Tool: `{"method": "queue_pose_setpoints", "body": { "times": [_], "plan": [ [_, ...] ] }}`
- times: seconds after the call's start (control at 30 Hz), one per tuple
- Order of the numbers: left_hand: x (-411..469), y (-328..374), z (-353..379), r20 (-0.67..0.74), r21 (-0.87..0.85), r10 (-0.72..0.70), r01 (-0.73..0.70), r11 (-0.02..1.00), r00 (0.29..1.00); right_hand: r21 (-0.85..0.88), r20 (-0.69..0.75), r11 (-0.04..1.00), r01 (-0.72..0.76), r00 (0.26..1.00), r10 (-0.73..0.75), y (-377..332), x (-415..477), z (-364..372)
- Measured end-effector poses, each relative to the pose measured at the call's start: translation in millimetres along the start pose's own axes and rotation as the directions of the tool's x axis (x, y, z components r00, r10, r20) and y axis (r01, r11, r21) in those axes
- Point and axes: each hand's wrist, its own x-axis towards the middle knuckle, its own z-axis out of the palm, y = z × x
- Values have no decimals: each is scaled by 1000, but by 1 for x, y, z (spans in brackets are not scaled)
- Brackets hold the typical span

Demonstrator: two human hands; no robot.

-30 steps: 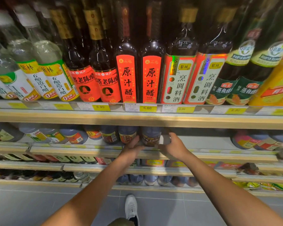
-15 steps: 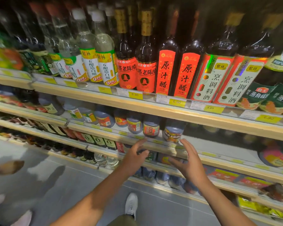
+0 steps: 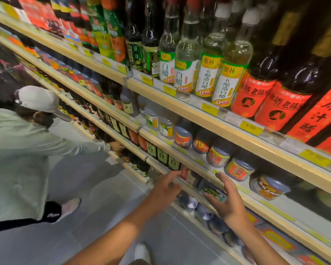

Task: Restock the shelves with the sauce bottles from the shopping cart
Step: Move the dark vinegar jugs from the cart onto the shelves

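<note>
My left hand (image 3: 165,188) and my right hand (image 3: 226,199) hang in front of the lower shelves with fingers spread, and neither holds anything. Both are clear of the shelf edge (image 3: 195,167) with its row of dark sauce bottles with blue caps (image 3: 237,169). Dark vinegar bottles with red labels (image 3: 281,106) and clear white-vinegar bottles (image 3: 208,73) fill the shelf above. No shopping cart is in view.
Another person in a pale green top and white cap (image 3: 36,99) bends at the left, with a hand (image 3: 116,145) reaching into a lower shelf. Grey floor tiles (image 3: 96,217) lie between us. My white shoe (image 3: 141,252) shows at the bottom.
My view has swung left along the aisle, bringing the other person into sight. Both hands have come away from the bottles on the shelf and now hover open.
</note>
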Motion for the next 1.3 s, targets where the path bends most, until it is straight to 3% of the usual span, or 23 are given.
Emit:
{"method": "queue_pose_setpoints", "body": {
  "times": [0.13,0.3,0.47,0.7,1.03,1.3],
  "plan": [
    [-6,-22,-35,-46,-30,-14,13,999,999,37,85,999,27,996,-30,-13,17,39],
    [-28,-47,-53,-216,-118,8,-35,992,976,35,229,997,72,970,-78,-34,33,68],
    [-64,-60,-47,-431,-206,-48,-46,977,901,26,330,990,136,934,-137,-43,35,84],
    [-121,-91,-29,-574,-282,-167,-1,959,801,84,488,980,180,850,-198,-53,19,105],
    [-188,-132,-39,-699,-349,-297,52,936,651,82,655,969,233,720,-228,-76,-17,156],
    [-237,-167,-76,-737,-397,-344,39,917,582,99,723,960,261,644,-250,-111,-50,212]
  ]
}}
